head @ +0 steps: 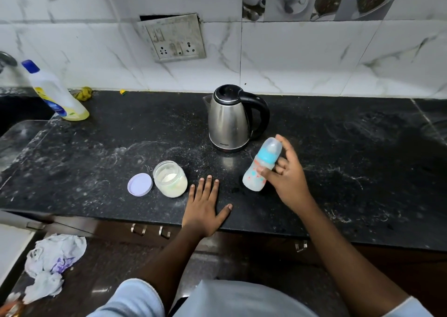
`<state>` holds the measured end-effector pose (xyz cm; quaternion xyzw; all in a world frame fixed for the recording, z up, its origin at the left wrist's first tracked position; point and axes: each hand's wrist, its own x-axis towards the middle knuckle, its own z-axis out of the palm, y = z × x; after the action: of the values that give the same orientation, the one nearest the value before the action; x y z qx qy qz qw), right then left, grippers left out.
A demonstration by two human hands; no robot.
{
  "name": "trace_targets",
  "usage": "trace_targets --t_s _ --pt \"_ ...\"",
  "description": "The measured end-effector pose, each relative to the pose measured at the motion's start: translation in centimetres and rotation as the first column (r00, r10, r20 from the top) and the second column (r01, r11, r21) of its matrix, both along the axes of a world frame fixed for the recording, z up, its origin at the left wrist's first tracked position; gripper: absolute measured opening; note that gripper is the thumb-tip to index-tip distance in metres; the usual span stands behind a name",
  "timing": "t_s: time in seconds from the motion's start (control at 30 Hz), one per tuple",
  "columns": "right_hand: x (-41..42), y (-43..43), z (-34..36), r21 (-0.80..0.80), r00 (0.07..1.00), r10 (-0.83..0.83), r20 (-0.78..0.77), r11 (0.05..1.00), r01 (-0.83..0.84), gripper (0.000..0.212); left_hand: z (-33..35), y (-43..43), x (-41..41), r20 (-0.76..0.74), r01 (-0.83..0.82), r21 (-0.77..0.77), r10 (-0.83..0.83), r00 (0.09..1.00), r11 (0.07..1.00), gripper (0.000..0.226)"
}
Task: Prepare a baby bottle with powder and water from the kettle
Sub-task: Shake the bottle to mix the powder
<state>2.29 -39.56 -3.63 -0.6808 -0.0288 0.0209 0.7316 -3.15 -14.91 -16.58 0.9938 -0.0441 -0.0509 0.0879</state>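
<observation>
A baby bottle (260, 169) with a blue collar and a clear cap leans tilted on the black counter, and my right hand (286, 175) grips its side. Behind it stands a steel kettle (229, 119) with a black lid and handle, lid closed. To the left sits an open clear jar of white powder (170, 181), with its lilac lid (140, 185) lying flat beside it. My left hand (205, 206) rests palm down on the counter between the jar and the bottle, fingers spread, holding nothing.
A tilted detergent bottle (55, 91) with a blue cap stands at the counter's back left, by the sink edge. A wall socket plate (175, 38) hangs above the counter (350, 171). Crumpled cloth (52, 261) lies on the floor at lower left. Drawer handles (150, 231) sit below the counter edge.
</observation>
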Motion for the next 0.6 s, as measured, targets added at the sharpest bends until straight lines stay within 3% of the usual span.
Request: trace_targets --t_s 0.1,0.2,0.37,0.6 --pt "-0.6 0.7 -1.8 -0.359 0.982 0.121 0.145 0.931 -0.062 0.094 -0.2 0.3 -0.2 0.001 -0.003 0.005 0.003 1.000 1.000 0.095" --pt "-1.1 1.4 -3.4 -0.605 0.937 0.195 0.290 0.796 0.022 0.091 -0.1 0.1 -0.1 -0.002 -0.004 0.002 0.004 1.000 1.000 0.095" --pt "-1.5 2.8 -5.4 -0.616 0.927 0.146 0.345 0.781 0.106 0.074 -0.3 0.2 -0.1 -0.004 -0.007 0.004 0.007 1.000 1.000 0.095" --pt "-1.5 3.0 -7.3 -0.630 0.928 0.133 0.349 0.766 0.128 0.074 -0.5 0.2 0.0 0.014 -0.007 -0.001 0.007 1.000 1.000 0.096"
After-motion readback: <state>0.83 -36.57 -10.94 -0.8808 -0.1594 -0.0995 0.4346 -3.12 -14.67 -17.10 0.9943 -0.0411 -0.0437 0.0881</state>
